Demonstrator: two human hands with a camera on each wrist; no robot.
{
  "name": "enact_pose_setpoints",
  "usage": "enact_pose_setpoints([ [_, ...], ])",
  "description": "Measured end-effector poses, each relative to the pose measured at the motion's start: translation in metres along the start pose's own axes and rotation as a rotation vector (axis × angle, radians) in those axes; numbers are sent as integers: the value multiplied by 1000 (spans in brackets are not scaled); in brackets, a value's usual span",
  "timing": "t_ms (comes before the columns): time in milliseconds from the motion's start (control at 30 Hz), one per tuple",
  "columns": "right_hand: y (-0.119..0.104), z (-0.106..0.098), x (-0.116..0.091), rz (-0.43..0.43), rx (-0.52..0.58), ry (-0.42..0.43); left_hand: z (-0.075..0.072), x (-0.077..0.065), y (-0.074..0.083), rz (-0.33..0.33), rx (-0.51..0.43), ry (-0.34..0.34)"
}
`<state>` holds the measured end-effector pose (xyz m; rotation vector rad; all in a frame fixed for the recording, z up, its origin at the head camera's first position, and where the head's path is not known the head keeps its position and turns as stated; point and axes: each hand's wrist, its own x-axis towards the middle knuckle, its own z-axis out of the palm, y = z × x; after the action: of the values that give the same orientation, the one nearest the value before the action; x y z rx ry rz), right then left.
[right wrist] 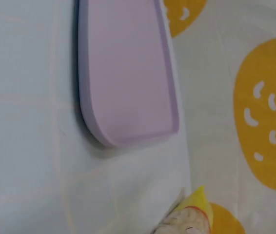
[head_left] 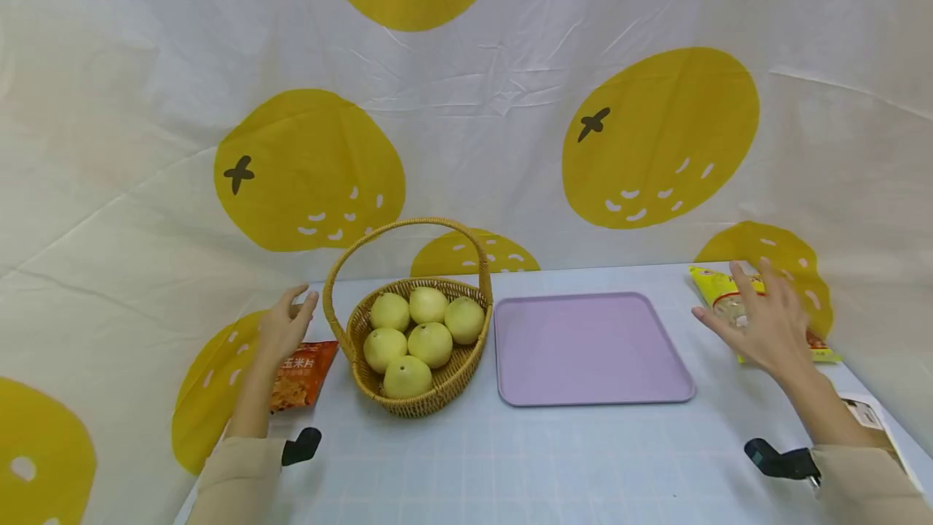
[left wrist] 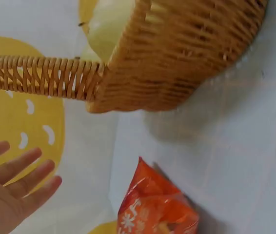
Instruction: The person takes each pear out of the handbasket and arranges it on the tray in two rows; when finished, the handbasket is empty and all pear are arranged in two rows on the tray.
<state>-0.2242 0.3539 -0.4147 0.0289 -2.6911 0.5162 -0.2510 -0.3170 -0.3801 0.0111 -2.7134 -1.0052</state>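
Observation:
A wicker basket [head_left: 466,363] with a tall arched handle holds several pale yellow-green round fruits [head_left: 408,377]. To its right a flat lilac tray [head_left: 594,351] lies bare on the table. My left hand [head_left: 284,326] hovers left of the basket with its fingers spread and nothing in them; the left wrist view shows the fingers apart from the basket's handle [left wrist: 40,77]. Below that hand is a red snack packet [head_left: 302,379]. Over on the right, my right hand [head_left: 768,326] is held above a yellow snack bag [head_left: 717,286], fingers spread and holding nothing.
The table [head_left: 510,468] has a pale checked cover. Behind it hangs a white cloth [head_left: 496,144] printed with large yellow fruits. A white object [head_left: 875,416], partly hidden by the right forearm, lies at the table's right edge.

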Motion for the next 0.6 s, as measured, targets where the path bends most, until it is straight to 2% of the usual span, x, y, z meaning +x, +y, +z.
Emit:
enact_pose_setpoints([
  [200,-15,5,-2,-36,114,-30,16,-20,1,-7,-371,47],
  [300,-22,8,-3,-43,185,-43,22,-27,3,-13,-489,41],
  [400,-30,12,-4,-48,275,-53,28,-34,4,-29,-576,35],
  [600,-49,27,-10,-31,392,-102,47,-48,7,-132,-704,17],
])
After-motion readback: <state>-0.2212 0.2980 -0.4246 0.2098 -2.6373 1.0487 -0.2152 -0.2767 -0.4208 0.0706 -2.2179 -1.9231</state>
